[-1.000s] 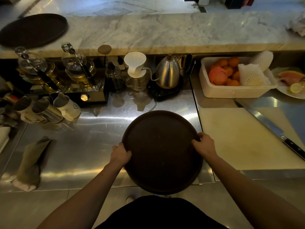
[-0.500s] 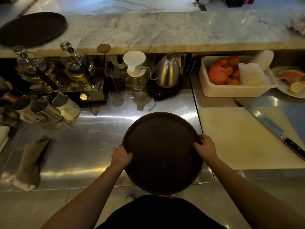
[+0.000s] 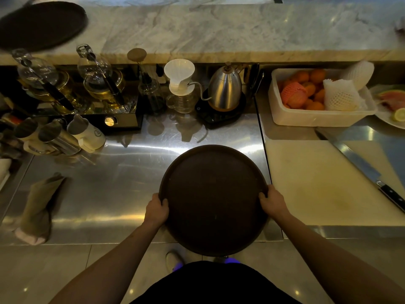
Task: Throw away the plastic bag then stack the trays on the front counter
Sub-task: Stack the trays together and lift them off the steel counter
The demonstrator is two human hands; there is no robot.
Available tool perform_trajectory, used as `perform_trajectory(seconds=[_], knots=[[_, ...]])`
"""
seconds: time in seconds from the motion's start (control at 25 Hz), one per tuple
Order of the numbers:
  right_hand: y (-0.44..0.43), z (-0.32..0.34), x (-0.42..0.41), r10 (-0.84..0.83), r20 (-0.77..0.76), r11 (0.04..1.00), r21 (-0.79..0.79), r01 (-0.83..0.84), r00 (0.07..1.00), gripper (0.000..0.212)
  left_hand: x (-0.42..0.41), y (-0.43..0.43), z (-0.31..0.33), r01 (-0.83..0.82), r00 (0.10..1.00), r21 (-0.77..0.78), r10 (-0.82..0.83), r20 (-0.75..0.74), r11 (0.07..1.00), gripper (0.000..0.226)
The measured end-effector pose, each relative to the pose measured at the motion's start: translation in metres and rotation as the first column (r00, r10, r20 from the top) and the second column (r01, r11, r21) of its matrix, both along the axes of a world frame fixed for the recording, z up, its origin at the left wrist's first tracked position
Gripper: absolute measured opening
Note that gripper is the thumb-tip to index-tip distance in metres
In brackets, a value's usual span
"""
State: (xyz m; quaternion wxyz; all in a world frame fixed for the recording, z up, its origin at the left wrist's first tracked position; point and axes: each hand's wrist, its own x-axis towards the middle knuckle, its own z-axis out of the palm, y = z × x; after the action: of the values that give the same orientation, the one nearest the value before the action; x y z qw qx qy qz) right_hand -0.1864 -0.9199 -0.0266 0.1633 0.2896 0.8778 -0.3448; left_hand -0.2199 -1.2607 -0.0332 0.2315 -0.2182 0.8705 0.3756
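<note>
A round dark brown tray (image 3: 213,199) is held flat over the near edge of the steel worktop (image 3: 122,178). My left hand (image 3: 156,210) grips its left rim and my right hand (image 3: 272,199) grips its right rim. A second dark round tray (image 3: 41,25) lies on the marble front counter (image 3: 219,31) at the far left. No plastic bag is in view.
Glass coffee makers (image 3: 96,84), a white dripper (image 3: 179,73), a steel kettle (image 3: 224,88) and steel jugs (image 3: 54,137) line the back of the worktop. A fruit tub (image 3: 317,117), a cutting board (image 3: 324,185) and a knife (image 3: 363,167) lie right. A folded cloth (image 3: 39,207) lies left.
The tray and both hands have shifted slightly toward me and the view has tilted a little; the grip on the rim is unchanged.
</note>
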Motion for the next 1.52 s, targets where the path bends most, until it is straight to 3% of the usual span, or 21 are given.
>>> perform_trajectory(seconds=[0.16, 0.28, 0.52, 0.84, 0.96, 1.12, 1.2, 1.4, 1.52], knots=[[0.004, 0.002, -0.009, 0.005, 0.084, 1.000, -0.007, -0.005, 0.996, 0.040, -0.005, -0.003, -0.003, 0.037, 0.999, -0.089, -0.039, -0.024, 0.995, 0.034], [0.009, 0.002, -0.015, -0.025, 0.110, 0.999, -0.028, 0.028, 0.994, 0.048, -0.008, -0.002, -0.006, -0.020, 1.000, -0.105, 0.018, -0.016, 0.994, 0.038], [0.008, 0.002, -0.008, -0.095, 0.031, 0.994, -0.053, 0.096, 0.995, 0.043, 0.003, 0.004, -0.003, -0.224, 0.971, 0.007, 0.223, -0.081, 0.975, 0.037], [-0.011, 0.023, -0.015, -0.245, -0.132, 0.920, -0.344, 0.187, 0.961, 0.036, 0.008, -0.006, 0.033, -0.359, 0.895, 0.197, 0.396, -0.205, 0.913, 0.041], [-0.017, 0.035, -0.021, -0.302, -0.181, 0.871, -0.452, 0.193, 0.936, 0.032, 0.008, -0.018, 0.050, -0.451, 0.836, 0.366, 0.529, -0.145, 0.814, 0.046], [-0.031, 0.058, -0.032, -0.368, -0.199, 0.804, -0.559, 0.203, 0.908, 0.016, 0.023, -0.027, 0.087, -0.583, 0.709, 0.596, 0.704, 0.042, 0.552, 0.036], [-0.041, 0.073, -0.036, -0.393, -0.161, 0.742, -0.638, 0.208, 0.905, 0.018, 0.034, -0.028, 0.105, -0.596, 0.658, 0.665, 0.748, 0.082, 0.451, 0.032], [-0.076, 0.114, -0.038, -0.433, -0.153, 0.650, -0.736, 0.190, 0.888, 0.022, 0.062, -0.050, 0.136, -0.528, 0.539, 0.826, 0.829, 0.147, 0.197, 0.037], [-0.105, 0.150, -0.035, -0.425, -0.209, 0.639, -0.759, 0.128, 0.881, 0.022, 0.069, -0.077, 0.149, -0.431, 0.545, 0.888, 0.831, 0.116, 0.159, 0.038]])
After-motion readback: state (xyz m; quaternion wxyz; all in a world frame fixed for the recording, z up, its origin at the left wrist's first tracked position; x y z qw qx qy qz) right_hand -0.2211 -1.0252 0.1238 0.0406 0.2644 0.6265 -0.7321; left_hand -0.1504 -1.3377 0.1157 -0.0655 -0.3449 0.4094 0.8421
